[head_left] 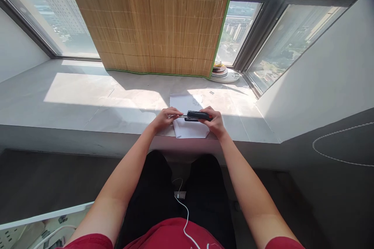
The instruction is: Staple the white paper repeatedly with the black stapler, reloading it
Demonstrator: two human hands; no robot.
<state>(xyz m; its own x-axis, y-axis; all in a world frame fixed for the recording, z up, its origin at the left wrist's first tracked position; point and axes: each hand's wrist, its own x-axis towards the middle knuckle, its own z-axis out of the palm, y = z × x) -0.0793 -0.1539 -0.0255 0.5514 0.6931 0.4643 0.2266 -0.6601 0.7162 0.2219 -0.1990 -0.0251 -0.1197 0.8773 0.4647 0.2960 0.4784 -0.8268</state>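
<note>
A black stapler is held just above a white sheet of paper that lies on the grey window sill. My right hand is closed round the stapler's right end. My left hand pinches the thin metal part that sticks out of the stapler's left end. Both hands hover over the near half of the paper, close to the sill's front edge.
A bamboo blind with green trim hangs down to the sill behind the paper. A stack of plates sits at the back right by the window. A white cable runs down over my lap.
</note>
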